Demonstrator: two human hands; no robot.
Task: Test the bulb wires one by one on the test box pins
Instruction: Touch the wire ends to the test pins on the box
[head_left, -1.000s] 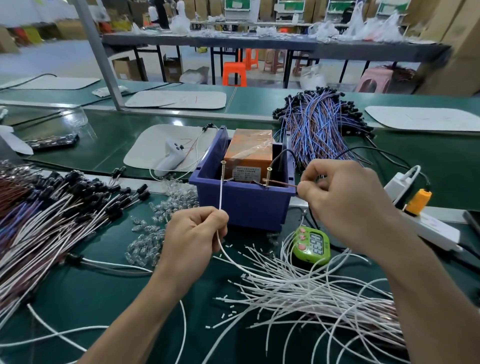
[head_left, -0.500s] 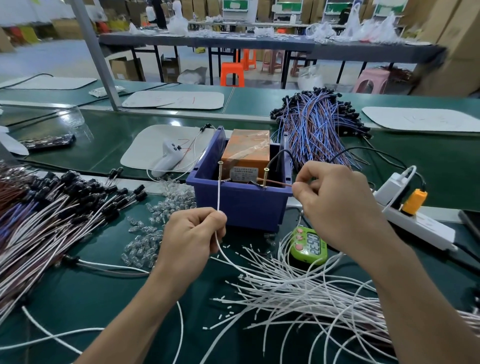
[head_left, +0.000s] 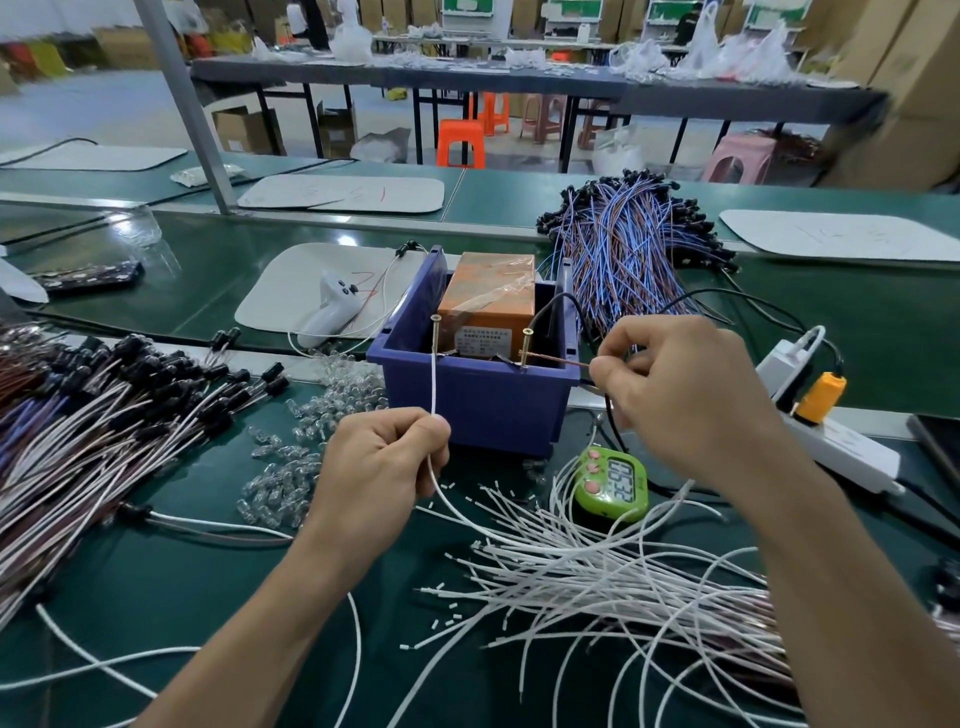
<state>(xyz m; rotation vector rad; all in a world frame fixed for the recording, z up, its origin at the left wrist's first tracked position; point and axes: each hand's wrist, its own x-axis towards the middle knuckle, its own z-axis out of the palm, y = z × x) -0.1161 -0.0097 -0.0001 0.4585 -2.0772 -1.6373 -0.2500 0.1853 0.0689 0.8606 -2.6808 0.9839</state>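
The left hand (head_left: 382, 462) pinches a white wire (head_left: 434, 379) between thumb and forefinger and holds it upright so that its tip meets the left screw pin (head_left: 435, 335). The right hand (head_left: 680, 395), fingers curled, pinches a thin brown lead (head_left: 558, 361) and lays it sideways against the right screw pin (head_left: 526, 345). Each hand appears to hold one end to a pin so that the circuit closes. Both pins stand on the front rim of the blue bin (head_left: 483, 410), which holds the orange test box (head_left: 488, 301) facing the person. Whether a bulb lights cannot be seen; the right hand hides it. The heap of loose white wires (head_left: 597, 561) lies just below the hands, probably for easy picking, with the green timer (head_left: 615, 480) beside the bin.
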